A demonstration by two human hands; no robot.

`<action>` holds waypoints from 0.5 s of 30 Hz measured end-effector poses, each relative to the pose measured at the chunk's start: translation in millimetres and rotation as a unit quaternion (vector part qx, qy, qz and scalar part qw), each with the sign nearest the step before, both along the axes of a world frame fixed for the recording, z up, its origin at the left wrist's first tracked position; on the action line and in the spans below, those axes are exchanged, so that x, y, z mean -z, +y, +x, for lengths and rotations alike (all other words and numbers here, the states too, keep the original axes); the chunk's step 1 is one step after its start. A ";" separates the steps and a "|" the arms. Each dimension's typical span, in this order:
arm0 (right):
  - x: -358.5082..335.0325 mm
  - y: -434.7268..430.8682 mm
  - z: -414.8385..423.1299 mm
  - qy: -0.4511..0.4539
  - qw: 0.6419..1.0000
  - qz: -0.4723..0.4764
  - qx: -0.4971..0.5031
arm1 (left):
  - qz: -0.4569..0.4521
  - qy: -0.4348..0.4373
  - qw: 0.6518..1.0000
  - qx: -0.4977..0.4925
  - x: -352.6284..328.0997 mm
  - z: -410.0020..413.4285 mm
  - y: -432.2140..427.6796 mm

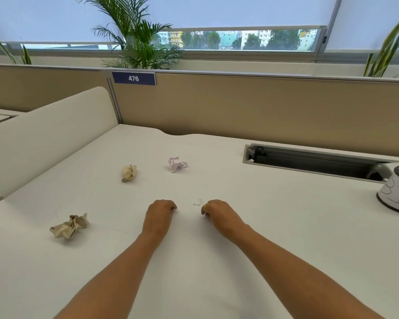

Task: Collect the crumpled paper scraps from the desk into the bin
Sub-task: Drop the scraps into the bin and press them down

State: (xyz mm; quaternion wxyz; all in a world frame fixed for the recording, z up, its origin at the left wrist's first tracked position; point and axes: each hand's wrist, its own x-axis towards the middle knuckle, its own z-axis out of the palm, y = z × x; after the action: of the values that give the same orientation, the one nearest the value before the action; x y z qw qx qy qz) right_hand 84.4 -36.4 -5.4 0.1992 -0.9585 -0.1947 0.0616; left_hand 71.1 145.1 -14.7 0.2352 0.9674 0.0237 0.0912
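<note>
Three crumpled paper scraps lie on the white desk [263, 226]: a tan scrap [70, 226] at the near left, a cream scrap [129, 172] further back, and a pale lilac scrap [177, 164] behind the middle. A tiny white shred [197, 202] sits between my hands. My left hand [160, 211] and my right hand [214, 210], which wears a gold ring, rest on the desk side by side with fingers loosely curled, and neither holds anything. The small white bin [395, 196] stands at the right edge, partly cut off, with something purplish inside.
An open cable tray slot [309, 162] is sunk into the desk behind the bin. A beige partition [240, 104] with a "476" sign [133, 78] closes the back. A cream divider [44, 134] bounds the left side. Potted plants stand behind.
</note>
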 end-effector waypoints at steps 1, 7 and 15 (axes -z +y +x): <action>-1.7 -6.3 -2.0 0.000 1.000 0.009 0.009 | -0.004 -0.006 1.000 0.007 -1.5 -1.3 -7.1; -17.5 -64.8 -15.9 0.064 0.982 0.138 0.112 | -0.061 -0.031 0.996 0.058 -18.8 1.3 -76.2; -31.8 -200.3 -31.8 -0.023 0.952 0.208 0.222 | -0.077 -0.041 0.983 0.162 -41.0 8.8 -225.4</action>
State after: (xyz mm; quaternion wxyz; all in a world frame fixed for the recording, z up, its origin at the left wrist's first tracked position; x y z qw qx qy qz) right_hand 52.6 -236.7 26.4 0.3983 -0.9160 0.0099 -0.0477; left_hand 80.0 -80.3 26.3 0.3216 0.9329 -0.1356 0.0891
